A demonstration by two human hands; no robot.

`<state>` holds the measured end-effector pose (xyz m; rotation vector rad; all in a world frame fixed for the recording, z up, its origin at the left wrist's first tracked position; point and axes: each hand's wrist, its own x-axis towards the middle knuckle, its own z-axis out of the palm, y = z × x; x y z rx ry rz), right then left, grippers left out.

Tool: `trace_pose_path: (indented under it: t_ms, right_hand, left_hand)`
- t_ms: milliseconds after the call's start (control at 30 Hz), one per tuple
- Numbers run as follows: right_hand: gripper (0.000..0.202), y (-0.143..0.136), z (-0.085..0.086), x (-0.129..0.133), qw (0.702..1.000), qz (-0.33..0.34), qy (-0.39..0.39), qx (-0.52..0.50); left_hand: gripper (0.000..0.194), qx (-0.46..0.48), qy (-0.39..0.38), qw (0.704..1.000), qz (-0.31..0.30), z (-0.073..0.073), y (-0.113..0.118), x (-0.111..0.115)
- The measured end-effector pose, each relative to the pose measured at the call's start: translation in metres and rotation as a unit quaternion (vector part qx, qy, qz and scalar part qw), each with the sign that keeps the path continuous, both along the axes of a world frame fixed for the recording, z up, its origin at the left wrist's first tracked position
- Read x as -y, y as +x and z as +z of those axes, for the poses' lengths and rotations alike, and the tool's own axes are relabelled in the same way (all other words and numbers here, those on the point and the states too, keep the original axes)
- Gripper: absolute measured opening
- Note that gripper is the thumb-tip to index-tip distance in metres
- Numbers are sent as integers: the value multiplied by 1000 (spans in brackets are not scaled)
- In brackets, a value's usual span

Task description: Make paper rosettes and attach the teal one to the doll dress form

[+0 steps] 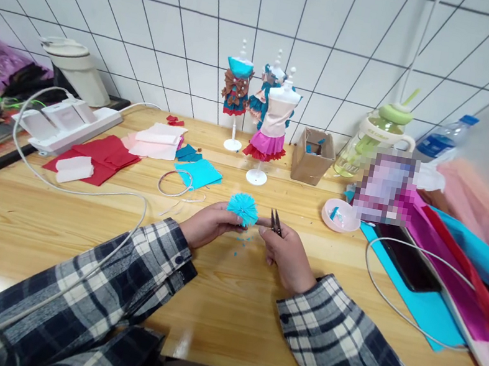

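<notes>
Between the thumb and fingers of my left hand [210, 222] is a bright blue paper flower [243, 208], round and fringed, with its face turned up. My right hand [285, 253] is closed around a small pair of dark thread snips [275, 222], blades pointing up and away. An outstretched right finger reaches toward the flower's edge; whether it touches is hard to tell. Tiny blue scraps [240, 246] lie on the table just below the flower. Beyond my left hand are a blue crepe paper piece [201, 173] and a ring of pale cord [174, 183].
Dress forms [257, 177] in paper clothes stand at the back beside a small cardboard box [314, 157]. Red paper [101, 159] and a power strip [72, 126] lie left. Rightward are a pink bowl [341, 216], a phone [406, 257], paper rolls and a loose cable [397, 309].
</notes>
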<state>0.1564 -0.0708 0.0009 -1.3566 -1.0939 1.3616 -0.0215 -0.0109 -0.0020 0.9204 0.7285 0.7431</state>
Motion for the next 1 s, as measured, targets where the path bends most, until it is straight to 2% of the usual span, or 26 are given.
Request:
trace_pose_path:
  t_ms: [67, 200, 400, 500, 600, 733, 833, 933, 1000]
  right_hand:
    - [40, -1, -1, 0, 1000, 16, 0, 8]
    - [36, -1, -4, -1, 999, -11, 16, 41]
    - [28, 0, -2, -2, 995, -4, 34, 96]
    - [26, -1, -1, -1, 990, 1, 49, 129]
    - [27, -2, -1, -1, 988, 2, 53, 146]
    - [26, -2, 0, -1, 984, 13, 56, 170]
    - [26, -1, 1, -1, 982, 20, 59, 177]
    - [37, -1, 2, -1, 984, 18, 58, 167]
    - [41, -1, 3, 0, 985, 5, 64, 161]
  left_hand:
    - [20, -8, 11, 1000, -19, -2, 0, 0]
    - [22, -33, 65, 996, -43, -4, 1, 0]
    - [29, -41, 113, 992, -48, 2, 1, 3]
    - [29, -82, 120, 989, -38, 2, 2, 4]
    - [28, -109, 110, 987, -31, -1, 3, 3]
    - [27, -77, 81, 993, -25, -4, 4, 2]
    - [24, -35, 37, 999, 6, -3, 5, 1]
    - [22, -13, 3, 1000, 24, -1, 4, 0]
    - [22, -19, 9, 1000, 5, -1, 4, 0]
